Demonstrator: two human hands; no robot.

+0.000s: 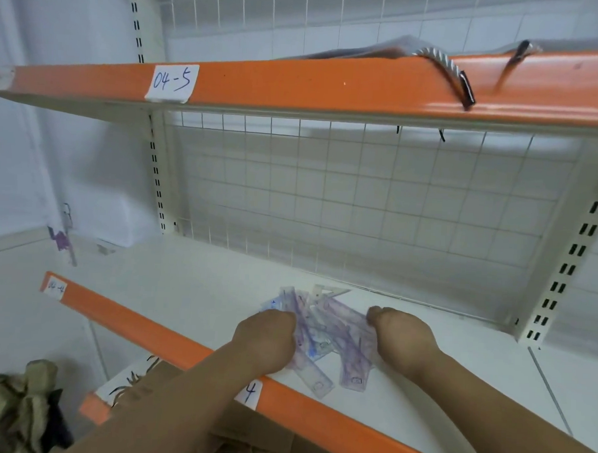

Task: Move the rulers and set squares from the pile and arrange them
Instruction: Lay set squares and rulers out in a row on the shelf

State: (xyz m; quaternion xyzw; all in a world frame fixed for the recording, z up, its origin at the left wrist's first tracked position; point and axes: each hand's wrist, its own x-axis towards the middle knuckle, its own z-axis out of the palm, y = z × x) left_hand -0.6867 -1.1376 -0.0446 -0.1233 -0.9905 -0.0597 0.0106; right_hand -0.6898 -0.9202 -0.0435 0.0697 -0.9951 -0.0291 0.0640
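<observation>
A loose pile of clear plastic rulers and set squares (330, 334), tinted blue and purple, lies on the white shelf (185, 290) near its front. A clear set square (329, 292) pokes out at the pile's far side. My left hand (265, 338) is at the pile's left edge with its fingers curled down onto the rulers. On the right edge sits my right hand (399, 337), fingers also curled over the pile. The fingertips are hidden, so what each one grips is unclear.
An orange front lip (169, 340) with paper labels edges this shelf. Another orange-edged shelf (297, 82) labelled 04-5 hangs overhead, with bag handles drooping over it. A wire grid (360, 201) backs the shelf. Slotted uprights stand left and right. A cardboard box (247, 436) sits below.
</observation>
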